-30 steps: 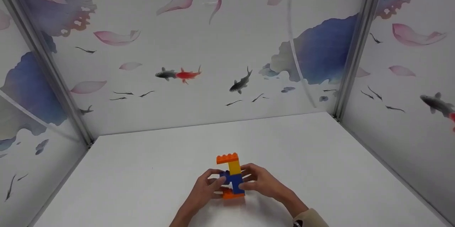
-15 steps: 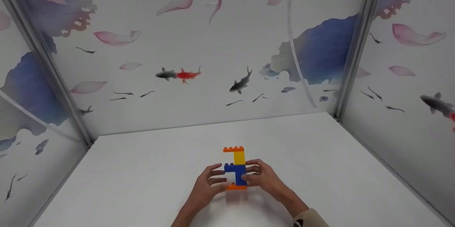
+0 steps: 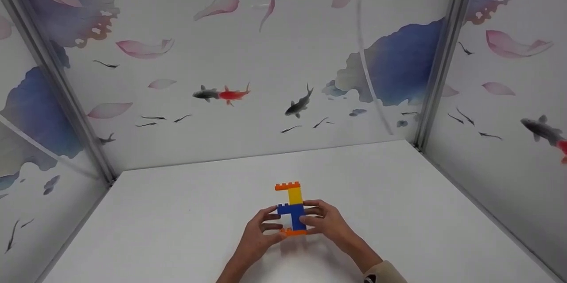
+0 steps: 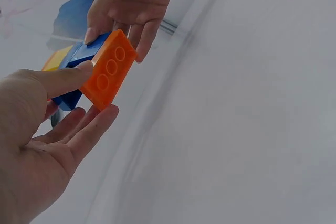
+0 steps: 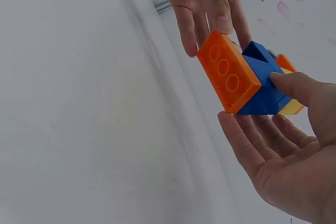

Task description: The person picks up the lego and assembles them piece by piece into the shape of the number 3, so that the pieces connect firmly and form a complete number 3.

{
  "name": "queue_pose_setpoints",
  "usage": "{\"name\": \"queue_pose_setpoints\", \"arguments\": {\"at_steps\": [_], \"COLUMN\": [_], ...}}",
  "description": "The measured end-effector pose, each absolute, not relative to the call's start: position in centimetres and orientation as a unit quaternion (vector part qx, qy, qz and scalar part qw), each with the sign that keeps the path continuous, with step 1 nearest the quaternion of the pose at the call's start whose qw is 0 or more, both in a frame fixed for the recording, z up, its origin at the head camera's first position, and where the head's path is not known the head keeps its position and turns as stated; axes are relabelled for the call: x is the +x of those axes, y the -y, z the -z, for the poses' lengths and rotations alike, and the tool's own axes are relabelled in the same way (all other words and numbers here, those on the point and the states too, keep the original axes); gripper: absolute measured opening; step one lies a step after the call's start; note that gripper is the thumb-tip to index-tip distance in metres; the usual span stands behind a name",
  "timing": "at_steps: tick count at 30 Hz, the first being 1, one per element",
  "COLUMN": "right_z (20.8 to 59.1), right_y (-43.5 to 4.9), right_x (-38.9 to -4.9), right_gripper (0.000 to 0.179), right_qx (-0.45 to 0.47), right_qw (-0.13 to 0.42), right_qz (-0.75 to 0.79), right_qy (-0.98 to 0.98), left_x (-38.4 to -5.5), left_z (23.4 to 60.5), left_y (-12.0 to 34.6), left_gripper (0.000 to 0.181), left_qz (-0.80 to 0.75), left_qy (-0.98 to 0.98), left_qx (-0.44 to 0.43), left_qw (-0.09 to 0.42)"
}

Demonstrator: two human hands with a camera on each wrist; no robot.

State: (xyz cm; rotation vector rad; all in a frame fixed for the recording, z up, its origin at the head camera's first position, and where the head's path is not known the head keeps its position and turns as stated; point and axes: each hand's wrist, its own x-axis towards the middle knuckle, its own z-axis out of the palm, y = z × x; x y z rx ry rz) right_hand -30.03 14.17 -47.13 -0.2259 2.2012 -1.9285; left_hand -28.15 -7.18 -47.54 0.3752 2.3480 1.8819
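Observation:
Both hands hold a stack of toy building bricks (image 3: 297,216) upright close over the white table. An orange plate (image 5: 228,72), its hollow underside showing in both wrist views, forms the bottom. Blue bricks (image 5: 265,85) come above it, one jutting left with its studs up. Higher sits a yellow brick (image 3: 295,195), topped by another orange plate (image 3: 288,186) that overhangs to the left. My right hand (image 3: 330,223) grips the blue part, thumb on the near face and fingers behind. My left hand (image 3: 257,236) holds the left side, thumb at the lower orange plate, fingers spread around its end.
The white table (image 3: 177,212) spreads out around the hands. Behind it stands a white panel (image 3: 248,132) printed with fish and petals, and similar side panels meet it at metal posts (image 3: 436,61).
The stack was tilted and lower, then turned upright and rose. The left thumb moved from the jutting blue brick to the lower orange plate. Since half a second ago the stack has shifted slightly left.

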Motion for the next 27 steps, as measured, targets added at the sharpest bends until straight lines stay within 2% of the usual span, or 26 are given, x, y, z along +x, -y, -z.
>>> {"name": "queue_pose_setpoints", "arguments": {"at_steps": [11,17,22,27], "right_z": [47.37,47.47,47.73,47.92], "right_y": [-14.03,-14.01,-14.01,-13.97], "right_x": [-29.97,-29.96,-30.08,-30.13], "right_gripper": [0.064,0.065,0.066,0.063], "right_qx": [-0.065,-0.066,-0.068,-0.059], "right_qw": [0.121,0.112,0.11,0.133], "right_qz": [0.646,0.63,0.611,0.611], "right_qy": [-0.751,-0.766,-0.781,-0.778], "left_x": [-28.48,-28.52,-28.35,-28.22], "left_z": [47.89,47.99,48.3,48.45], "left_y": [6.91,7.05,7.26,7.21], "left_gripper": [0.076,0.075,0.07,0.069], "left_qz": [-0.589,-0.587,-0.593,-0.593], "left_qy": [-0.804,-0.803,-0.796,-0.796], "left_qx": [0.065,0.083,0.093,0.069], "left_qw": [0.054,0.058,0.071,0.102]}}
